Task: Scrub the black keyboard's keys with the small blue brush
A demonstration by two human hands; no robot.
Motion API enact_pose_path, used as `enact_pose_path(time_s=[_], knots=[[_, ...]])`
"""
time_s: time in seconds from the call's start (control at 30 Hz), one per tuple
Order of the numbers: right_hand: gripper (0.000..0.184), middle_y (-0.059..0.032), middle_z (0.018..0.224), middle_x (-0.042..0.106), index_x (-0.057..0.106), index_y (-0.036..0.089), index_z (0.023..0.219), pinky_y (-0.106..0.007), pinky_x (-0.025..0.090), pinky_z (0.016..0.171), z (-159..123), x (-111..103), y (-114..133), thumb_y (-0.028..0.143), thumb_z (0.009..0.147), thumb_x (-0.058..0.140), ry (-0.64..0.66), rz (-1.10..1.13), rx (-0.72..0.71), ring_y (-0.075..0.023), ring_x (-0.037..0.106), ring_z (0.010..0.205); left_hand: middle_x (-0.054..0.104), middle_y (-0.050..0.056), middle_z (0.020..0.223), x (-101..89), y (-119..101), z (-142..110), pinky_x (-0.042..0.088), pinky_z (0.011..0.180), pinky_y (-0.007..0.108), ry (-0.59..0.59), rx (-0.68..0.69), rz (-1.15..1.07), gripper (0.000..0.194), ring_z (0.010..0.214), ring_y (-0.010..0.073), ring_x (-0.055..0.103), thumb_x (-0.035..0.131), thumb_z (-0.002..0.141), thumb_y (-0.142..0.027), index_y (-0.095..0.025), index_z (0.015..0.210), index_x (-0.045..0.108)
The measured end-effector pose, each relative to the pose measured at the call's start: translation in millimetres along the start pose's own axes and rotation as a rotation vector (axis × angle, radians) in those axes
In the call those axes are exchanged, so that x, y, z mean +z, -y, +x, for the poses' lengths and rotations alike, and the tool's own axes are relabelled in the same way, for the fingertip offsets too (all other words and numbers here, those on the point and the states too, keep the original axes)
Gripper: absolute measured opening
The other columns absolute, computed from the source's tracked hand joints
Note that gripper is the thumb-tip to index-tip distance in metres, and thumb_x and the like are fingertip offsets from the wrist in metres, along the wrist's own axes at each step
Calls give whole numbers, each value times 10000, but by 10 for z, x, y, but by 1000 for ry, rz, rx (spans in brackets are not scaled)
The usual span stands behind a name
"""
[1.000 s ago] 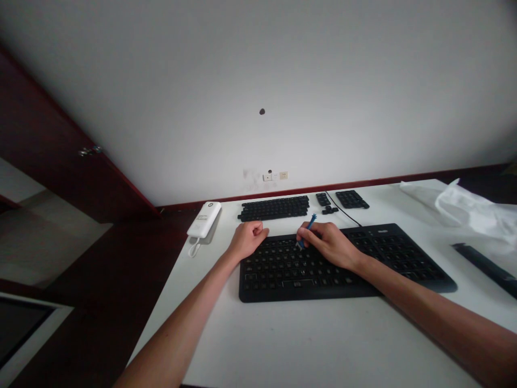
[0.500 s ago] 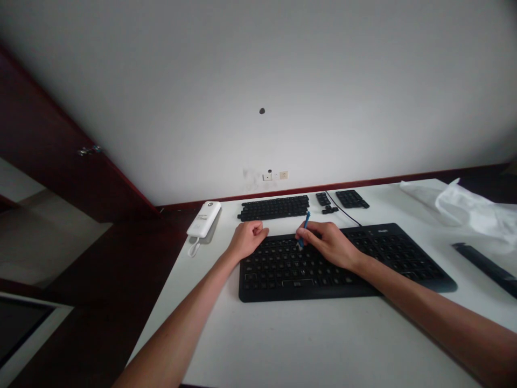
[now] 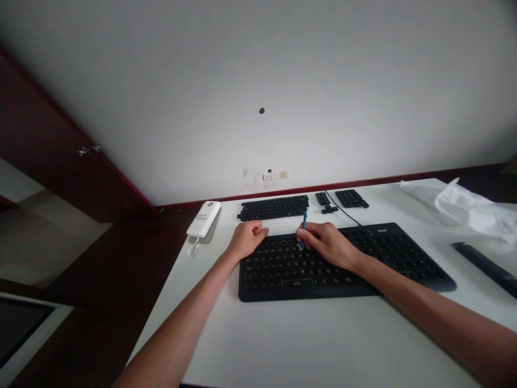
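Note:
A black keyboard (image 3: pixel 383 258) lies on the white table (image 3: pixel 307 339) in front of me, most of its keycaps off. My right hand (image 3: pixel 329 245) rests over its upper middle, pinched on a thin blue tool (image 3: pixel 304 225) that stands nearly upright with its tip down on the key bed. My left hand (image 3: pixel 247 240) sits in a loose fist at the keyboard's upper left corner; I cannot see anything in it.
Removed black keycaps lie in ordered groups (image 3: pixel 274 207) (image 3: pixel 351 198) at the table's back, with a few loose ones (image 3: pixel 329 209). A white power bank (image 3: pixel 204 219) sits back left. White plastic wrap (image 3: pixel 472 213) and a black bar (image 3: pixel 484 264) lie right. A cable (image 3: pixel 343 211) runs backward.
The blue tool has swung from leaning right to nearly upright in my right hand. My left hand has stayed still.

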State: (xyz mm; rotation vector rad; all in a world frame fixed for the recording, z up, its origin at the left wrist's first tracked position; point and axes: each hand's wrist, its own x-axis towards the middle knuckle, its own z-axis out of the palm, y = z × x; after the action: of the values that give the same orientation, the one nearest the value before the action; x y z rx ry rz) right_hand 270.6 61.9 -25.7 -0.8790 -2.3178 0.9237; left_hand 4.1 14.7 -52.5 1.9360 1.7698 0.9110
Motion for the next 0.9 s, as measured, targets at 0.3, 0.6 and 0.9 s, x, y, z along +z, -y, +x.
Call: enact_pose_path(time_s=[0.3, 0.6, 0.9], knots=[[457, 18, 602, 584, 654, 202, 800, -272, 377, 578, -17, -2, 14, 529, 1037, 441, -45, -4, 10, -154, 524, 554, 298, -56, 592, -2, 4, 2, 235, 595, 266, 9, -2, 5, 433, 574, 102, 302, 540, 917, -403, -191, 631, 293], [453, 13, 619, 588, 656, 201, 806, -275, 372, 576, -14, -3, 13, 530, 1036, 446, -70, 16, 20, -155, 521, 564, 301, -55, 590, -5, 3, -3, 241, 593, 262, 0, 10, -13, 432, 575, 103, 310, 544, 918, -396, -190, 631, 295], [452, 9, 641, 611, 671, 202, 831, -280, 379, 587, -17, -2, 3, 530, 1041, 440, -53, 18, 20, -156, 535, 578, 307, -56, 588, 0, 3, -9, 241, 587, 259, 4, -2, -22, 429, 572, 101, 308, 552, 917, -393, -190, 635, 300]])
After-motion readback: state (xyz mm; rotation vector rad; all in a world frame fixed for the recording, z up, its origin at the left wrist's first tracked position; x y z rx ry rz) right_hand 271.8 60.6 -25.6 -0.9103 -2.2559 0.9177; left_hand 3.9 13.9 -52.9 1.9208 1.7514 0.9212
